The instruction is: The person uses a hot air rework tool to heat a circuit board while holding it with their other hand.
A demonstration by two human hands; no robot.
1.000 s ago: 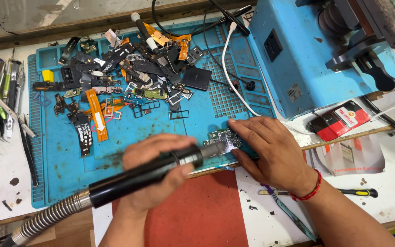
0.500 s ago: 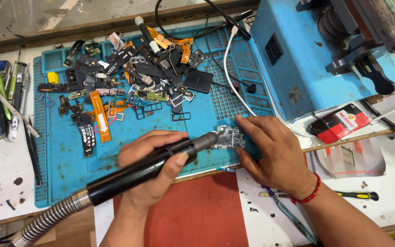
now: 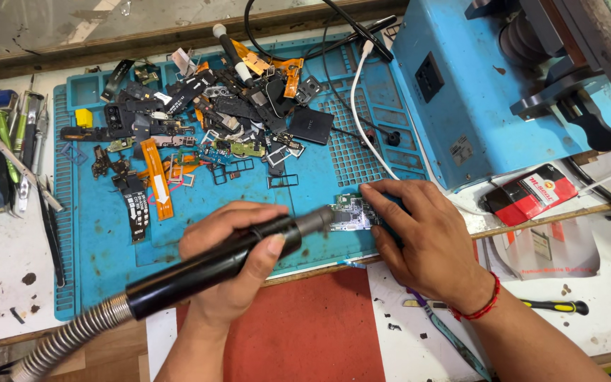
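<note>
Head view: hot-air nozzle nearer circuit board.

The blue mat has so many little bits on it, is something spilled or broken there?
Yes, it looks messy. A heap of small phone parts lies jumbled across the top of the blue mat, with orange ribbon strips askew. The left hand holds a black tool to a bare circuit board, steadied by the right hand.

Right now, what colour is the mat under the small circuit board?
The mat is light blue, seen best in the head view, under the board.
</note>
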